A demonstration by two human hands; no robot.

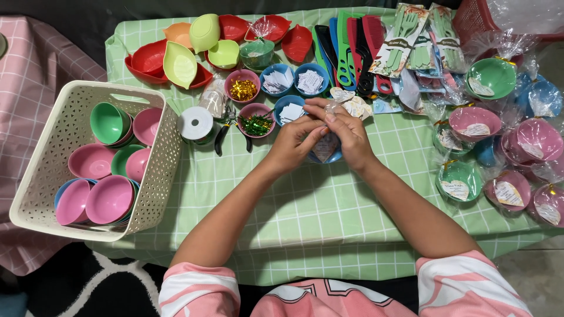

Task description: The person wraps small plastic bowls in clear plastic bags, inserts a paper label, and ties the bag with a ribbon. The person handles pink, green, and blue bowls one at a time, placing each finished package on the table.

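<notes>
Both hands meet at centre frame over a green checked tablecloth [329, 205]: the left hand [292, 144] and the right hand [348, 136] are pressed close, fingertips pinching the gathered top of a clear cellophane wrap [326, 144] pulled up around a small blue bowl [332, 157]. My read is that the wrap's neck is being bunched for tying. Done well, that likely means keeping the gather tight and centred above the bowl, one hand holding the pinch while the other works, with the bowl resting flat on the cloth so it does not tip. The blue bowl is mostly hidden under the hands; only its lower rim shows, just below the fingers, and a pale paper card seems to sit inside the wrap, hard to tell. The cellophane looks thin, crinkly and glossy, likely to slip or spring open if released. Just above the hands are small bowls of cut paper slips [309, 81], a bowl of gold twist ties [242, 89] and one of green twist ties [256, 124]. Pliers [223, 135] and a white ribbon spool [195, 123] lie left of those. A cream plastic basket [154, 170] at left holds stacked pink, green and blue bowls. Finished wrapped bowls [474, 123] crowd the right side. Combs [346, 50] and packed green cutlery [405, 38] lie along the top, beside red and green leaf-shaped dishes [179, 63] at upper left.
</notes>
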